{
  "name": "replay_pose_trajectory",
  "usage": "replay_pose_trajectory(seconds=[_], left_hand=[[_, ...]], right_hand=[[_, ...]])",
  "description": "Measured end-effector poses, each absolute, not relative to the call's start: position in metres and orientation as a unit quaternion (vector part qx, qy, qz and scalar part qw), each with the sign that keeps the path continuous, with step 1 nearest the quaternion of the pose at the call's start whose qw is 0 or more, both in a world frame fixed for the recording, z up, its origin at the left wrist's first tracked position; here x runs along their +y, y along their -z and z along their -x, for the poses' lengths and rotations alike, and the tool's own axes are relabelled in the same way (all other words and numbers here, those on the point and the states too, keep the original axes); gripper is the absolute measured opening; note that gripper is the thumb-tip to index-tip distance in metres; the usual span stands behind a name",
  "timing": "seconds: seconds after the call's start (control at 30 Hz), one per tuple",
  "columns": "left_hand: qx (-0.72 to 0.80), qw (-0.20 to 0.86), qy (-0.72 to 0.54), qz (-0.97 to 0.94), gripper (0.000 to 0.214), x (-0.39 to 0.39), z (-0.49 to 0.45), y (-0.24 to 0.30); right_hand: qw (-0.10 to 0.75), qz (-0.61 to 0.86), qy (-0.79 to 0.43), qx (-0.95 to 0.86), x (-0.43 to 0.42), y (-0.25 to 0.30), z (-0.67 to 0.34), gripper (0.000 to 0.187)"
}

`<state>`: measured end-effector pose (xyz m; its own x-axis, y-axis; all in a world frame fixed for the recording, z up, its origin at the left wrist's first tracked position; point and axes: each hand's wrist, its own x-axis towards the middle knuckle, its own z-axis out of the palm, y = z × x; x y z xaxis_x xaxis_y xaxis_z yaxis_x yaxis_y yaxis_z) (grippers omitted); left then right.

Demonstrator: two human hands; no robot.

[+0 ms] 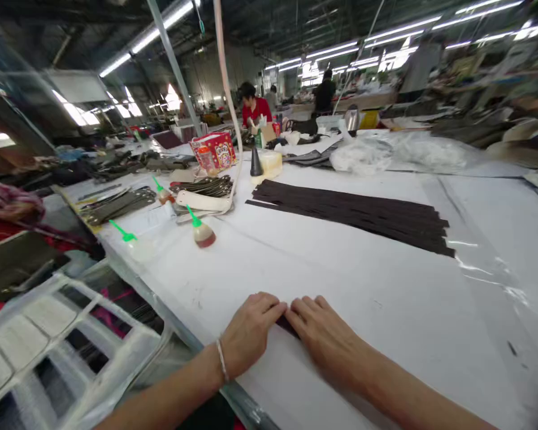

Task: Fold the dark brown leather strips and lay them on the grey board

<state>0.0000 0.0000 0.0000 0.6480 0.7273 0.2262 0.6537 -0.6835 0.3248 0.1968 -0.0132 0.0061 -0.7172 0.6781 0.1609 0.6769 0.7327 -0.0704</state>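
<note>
Left hand (248, 334) and right hand (325, 337) lie flat on bench (341, 269), fingers together, fingertips pressing a dark strip (287, 326) between them; strip pile (354, 212) well beyond.

our left hand (251, 331) and right hand (325, 334) flat on a dark strip (287, 325) (mostly hidden) | white table (296, 263) | dark strips (354, 212) laid out beyond | glue bottle (201, 230) left

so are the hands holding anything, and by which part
No grip shows: left hand and right hand press fingertips onto a dark strip flat on the table. Only a sliver shows between them, so which part cannot be told.
</note>
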Motion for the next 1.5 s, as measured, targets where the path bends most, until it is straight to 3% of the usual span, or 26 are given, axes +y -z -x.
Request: replay_pose_trajectory(seconds=[0.5, 0.93, 1.23, 1.5], left_hand=[[0.35, 0.105, -0.126, -0.922, 0.047, -0.002, 0.004, -0.001], [0.334, 0.031, -0.076, -0.939, 0.059, -0.006, 0.0, -0.005], [0.391, 0.08, -0.194, -0.896, 0.045, -0.022, -0.038, -0.015], [0.359, 0.126, -0.193, -0.904, 0.038, -0.023, -0.052, -0.002]], right_hand=[[0.065, 0.381, -0.022, -0.922, -0.024, -0.012, -0.217, 0.026], [0.06, 0.389, -0.029, -0.919, -0.041, -0.012, -0.246, 0.035], [0.091, 0.446, -0.059, -0.888, -0.046, -0.011, -0.25, 0.027], [0.13, 0.489, -0.116, -0.855, -0.042, -0.002, -0.251, 0.012]])
